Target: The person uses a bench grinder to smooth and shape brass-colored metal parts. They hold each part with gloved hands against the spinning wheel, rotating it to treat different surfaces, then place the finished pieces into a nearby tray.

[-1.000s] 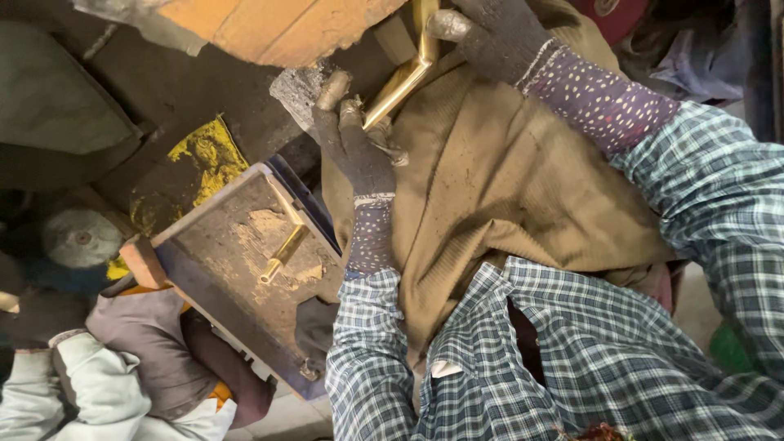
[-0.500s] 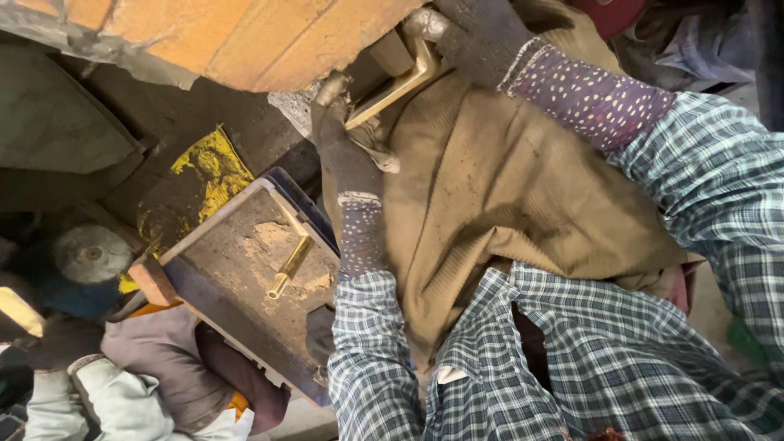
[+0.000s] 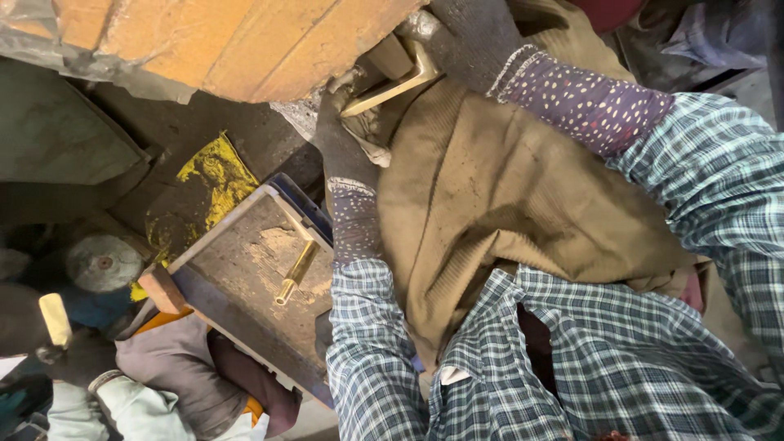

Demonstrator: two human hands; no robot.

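Both my hands wear dark dusty gloves. My left hand [image 3: 341, 139] grips the lower end of an L-shaped brass piece [image 3: 390, 88] near the top middle. My right hand [image 3: 474, 37] holds the same brass piece at its upper, bent end. The piece is pressed up against a large orange wheel [image 3: 245, 41] at the top of the view. A tan cloth [image 3: 498, 196] covers my lap under both hands. My sleeves are blue checked fabric.
A dusty flat tray [image 3: 245, 269] lies to the left of my left arm with a short brass tube [image 3: 296, 272] on it. A yellow-stained patch [image 3: 204, 184] and a round grey disc [image 3: 102, 263] lie further left. Another person's gloved hand [image 3: 122, 400] shows at bottom left.
The view has shifted down, so the orange wheel fills more of the top. The brass piece and both hands have moved up against the wheel's edge.
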